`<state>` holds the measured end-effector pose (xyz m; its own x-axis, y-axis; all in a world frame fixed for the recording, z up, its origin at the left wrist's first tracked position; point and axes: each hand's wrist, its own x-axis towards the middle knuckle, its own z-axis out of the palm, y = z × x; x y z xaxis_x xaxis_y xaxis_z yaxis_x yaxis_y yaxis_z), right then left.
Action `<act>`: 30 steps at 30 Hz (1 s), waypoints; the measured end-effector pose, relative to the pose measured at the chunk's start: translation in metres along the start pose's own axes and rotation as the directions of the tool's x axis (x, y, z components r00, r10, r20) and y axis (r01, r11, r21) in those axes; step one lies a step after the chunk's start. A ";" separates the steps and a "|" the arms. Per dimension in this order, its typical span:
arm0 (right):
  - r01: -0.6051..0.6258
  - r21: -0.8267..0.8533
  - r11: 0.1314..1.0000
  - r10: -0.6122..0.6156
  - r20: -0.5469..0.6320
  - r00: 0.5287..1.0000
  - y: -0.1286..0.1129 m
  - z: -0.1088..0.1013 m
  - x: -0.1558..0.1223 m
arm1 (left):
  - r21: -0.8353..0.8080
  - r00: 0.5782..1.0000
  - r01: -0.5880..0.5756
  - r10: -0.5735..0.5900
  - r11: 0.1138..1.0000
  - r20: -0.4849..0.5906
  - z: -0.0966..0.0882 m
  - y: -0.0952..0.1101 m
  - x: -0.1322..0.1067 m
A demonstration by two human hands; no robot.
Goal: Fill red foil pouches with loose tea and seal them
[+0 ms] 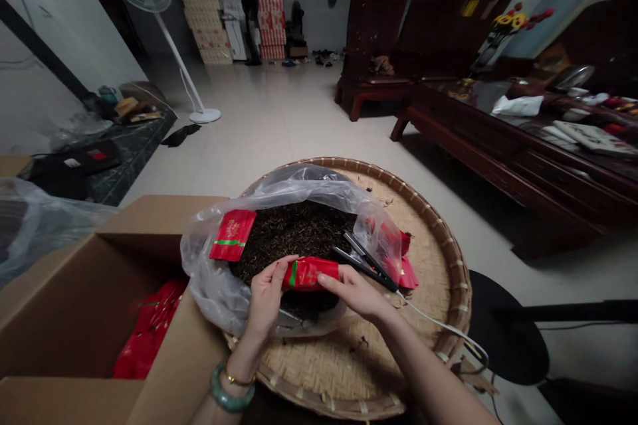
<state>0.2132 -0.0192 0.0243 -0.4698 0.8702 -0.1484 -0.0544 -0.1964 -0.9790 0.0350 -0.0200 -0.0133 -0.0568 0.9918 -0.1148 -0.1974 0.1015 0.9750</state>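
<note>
Between my two hands is a red foil tea packet (306, 273) with a green band, held sideways above a pile of loose dark tea leaves (294, 232). My left hand (269, 295) pinches its left end, and my right hand (356, 289) grips the right end with the thumb on its face. The tea lies in an open clear plastic bag (209, 285). Another red packet (233, 235) rests on the leaves at the bag's left side. Just beyond my right hand, a black hair straightener (371, 260) with a white cord lies with its plates apart.
The bag sits on a round woven bamboo tray (349, 372). More red packets (407, 272) lie at the bag's right. At left stands an open cardboard box (54, 305) with red packets (149, 329) inside. A dark wooden table (508, 146) and a white fan (204, 115) stand farther off.
</note>
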 end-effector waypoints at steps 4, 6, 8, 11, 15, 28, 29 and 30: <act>-0.029 0.023 0.999 0.028 0.034 0.999 0.001 -0.004 0.000 | 0.212 0.996 -0.083 0.086 0.974 -0.007 -0.006 0.002 0.003; -0.013 -0.002 1.000 0.013 0.051 0.999 -0.002 -0.004 0.000 | 0.417 0.957 -0.237 0.284 0.877 -0.053 -0.007 0.006 0.002; 0.013 -0.089 0.996 -0.010 0.029 1.000 -0.007 -0.002 0.002 | 0.642 0.844 -0.427 0.535 0.637 0.030 -0.006 0.010 -0.002; 0.011 -0.303 0.953 -0.019 -0.024 1.000 -0.011 0.006 0.007 | 0.742 0.691 -0.629 0.603 0.231 0.398 -0.002 0.013 -0.006; -0.011 -0.491 0.871 -0.004 -0.029 1.000 -0.015 0.016 0.012 | 0.673 0.633 -0.724 0.535 0.153 0.559 -0.002 0.012 -0.001; 0.154 -0.503 0.850 -0.140 0.065 0.988 -0.052 0.021 0.011 | 0.721 0.649 -0.657 0.653 0.221 0.391 -0.005 0.007 0.006; 0.158 -0.511 0.845 -0.145 0.066 0.987 -0.052 0.022 0.012 | 0.713 0.646 -0.664 0.654 0.228 0.393 -0.006 0.006 0.006; 0.165 -0.511 0.844 -0.148 0.073 0.986 -0.053 0.022 0.012 | 0.704 0.644 -0.670 0.655 0.235 0.394 -0.006 0.006 0.007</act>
<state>0.1910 -0.0086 0.0774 -0.5197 0.8543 0.0089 0.3271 0.2086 -0.9217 0.0271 -0.0134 -0.0091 0.2201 0.7364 0.6397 0.6806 -0.5857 0.4401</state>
